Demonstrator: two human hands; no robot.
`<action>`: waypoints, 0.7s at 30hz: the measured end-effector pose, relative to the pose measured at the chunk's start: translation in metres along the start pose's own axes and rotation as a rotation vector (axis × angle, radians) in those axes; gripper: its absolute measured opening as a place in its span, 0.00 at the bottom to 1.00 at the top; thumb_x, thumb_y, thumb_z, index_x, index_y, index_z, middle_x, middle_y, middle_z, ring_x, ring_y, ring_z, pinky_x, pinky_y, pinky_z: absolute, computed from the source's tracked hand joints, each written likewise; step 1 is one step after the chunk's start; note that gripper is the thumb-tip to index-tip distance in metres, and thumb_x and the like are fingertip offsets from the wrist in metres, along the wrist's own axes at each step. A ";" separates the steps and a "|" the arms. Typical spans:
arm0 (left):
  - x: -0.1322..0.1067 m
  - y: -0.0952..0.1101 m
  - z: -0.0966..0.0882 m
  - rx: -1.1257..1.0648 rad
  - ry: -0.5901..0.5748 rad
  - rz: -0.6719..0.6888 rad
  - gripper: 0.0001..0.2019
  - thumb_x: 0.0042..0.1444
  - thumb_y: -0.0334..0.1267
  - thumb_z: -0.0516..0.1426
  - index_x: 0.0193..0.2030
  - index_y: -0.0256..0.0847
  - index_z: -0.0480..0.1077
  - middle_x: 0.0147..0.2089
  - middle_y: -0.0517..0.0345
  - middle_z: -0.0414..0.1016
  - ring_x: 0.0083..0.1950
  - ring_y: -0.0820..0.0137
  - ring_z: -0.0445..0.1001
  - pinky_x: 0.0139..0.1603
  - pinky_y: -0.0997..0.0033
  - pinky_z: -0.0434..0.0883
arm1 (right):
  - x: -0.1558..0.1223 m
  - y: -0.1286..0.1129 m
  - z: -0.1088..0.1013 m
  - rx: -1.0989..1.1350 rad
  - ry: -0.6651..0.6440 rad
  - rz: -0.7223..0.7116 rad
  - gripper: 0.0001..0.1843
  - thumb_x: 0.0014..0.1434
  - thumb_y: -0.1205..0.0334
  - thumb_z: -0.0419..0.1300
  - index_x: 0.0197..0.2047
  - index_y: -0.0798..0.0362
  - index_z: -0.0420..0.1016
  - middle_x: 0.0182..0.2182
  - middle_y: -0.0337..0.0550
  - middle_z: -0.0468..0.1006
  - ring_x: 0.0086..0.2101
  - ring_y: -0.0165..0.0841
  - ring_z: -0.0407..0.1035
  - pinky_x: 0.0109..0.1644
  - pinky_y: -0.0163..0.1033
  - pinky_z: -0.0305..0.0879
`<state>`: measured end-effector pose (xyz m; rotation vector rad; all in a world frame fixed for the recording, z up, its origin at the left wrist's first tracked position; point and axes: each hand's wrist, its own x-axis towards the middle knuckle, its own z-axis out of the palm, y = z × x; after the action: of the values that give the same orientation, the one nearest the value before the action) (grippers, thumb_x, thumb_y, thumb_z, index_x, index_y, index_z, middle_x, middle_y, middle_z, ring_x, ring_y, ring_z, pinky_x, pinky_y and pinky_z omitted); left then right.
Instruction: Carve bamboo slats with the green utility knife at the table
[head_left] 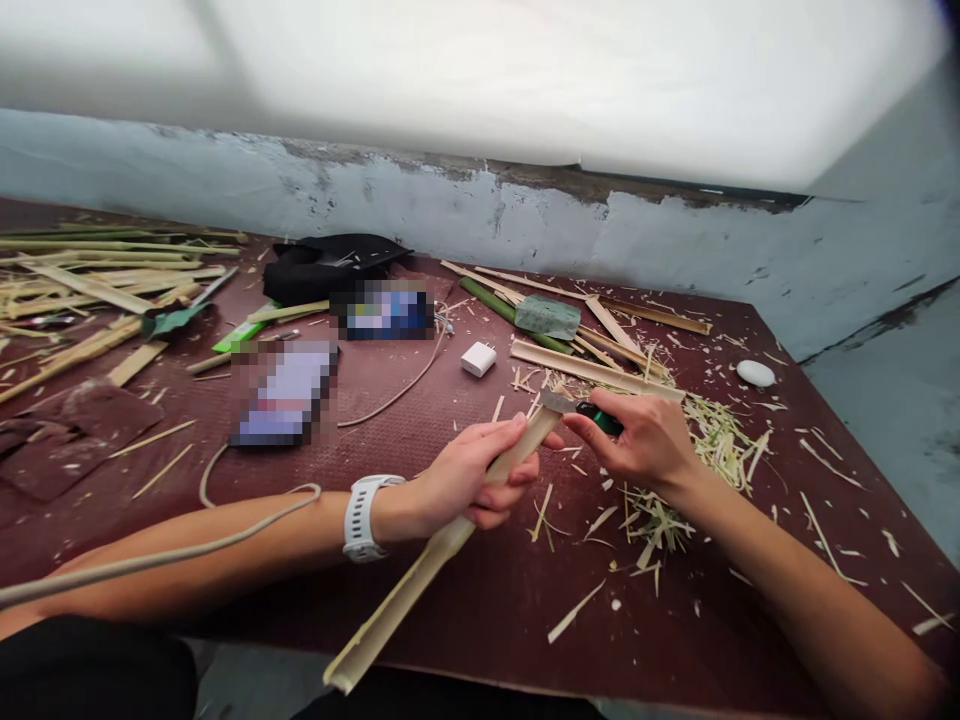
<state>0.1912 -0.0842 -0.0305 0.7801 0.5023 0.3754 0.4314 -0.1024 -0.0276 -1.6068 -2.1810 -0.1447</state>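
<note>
A long split bamboo strip [405, 598], hollow side up, slants from the table's front edge toward the middle. My left hand [480, 470], with a white watch on its wrist, wraps round it near the upper end. In my right hand [646, 438] is a knife [600, 416] with a green handle, the fingers closed on it. Its grey blade [556, 402] lies against the far end of the strip; how deep the edge sits I cannot tell. Pale shavings [724, 440] lie heaped beside and beyond my right hand.
More bamboo pieces [592, 368] lie behind my hands, and a pile of strips [90, 285] at the far left. Two phones [289, 395] with cables, a white charger plug [478, 358], a black cap [337, 265] and a white oval object [755, 373] rest on the table.
</note>
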 end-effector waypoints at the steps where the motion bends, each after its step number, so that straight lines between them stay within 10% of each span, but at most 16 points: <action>1: 0.001 0.001 0.000 -0.002 -0.002 0.001 0.20 0.72 0.51 0.47 0.54 0.39 0.70 0.29 0.67 0.57 0.17 0.84 0.42 0.12 0.85 0.46 | 0.001 0.001 0.001 -0.002 0.002 -0.004 0.30 0.66 0.35 0.53 0.23 0.50 0.64 0.16 0.37 0.64 0.18 0.30 0.57 0.26 0.38 0.44; 21: 0.000 0.015 0.004 0.258 0.087 -0.018 0.20 0.71 0.56 0.49 0.50 0.42 0.69 0.30 0.68 0.57 0.17 0.84 0.47 0.12 0.84 0.50 | 0.008 0.023 0.000 -0.040 -0.002 -0.149 0.29 0.65 0.36 0.56 0.22 0.50 0.64 0.17 0.37 0.67 0.19 0.30 0.58 0.26 0.38 0.45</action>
<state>0.1907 -0.0767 -0.0172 1.0109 0.6468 0.3326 0.4509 -0.0879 -0.0286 -1.4654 -2.3124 -0.2326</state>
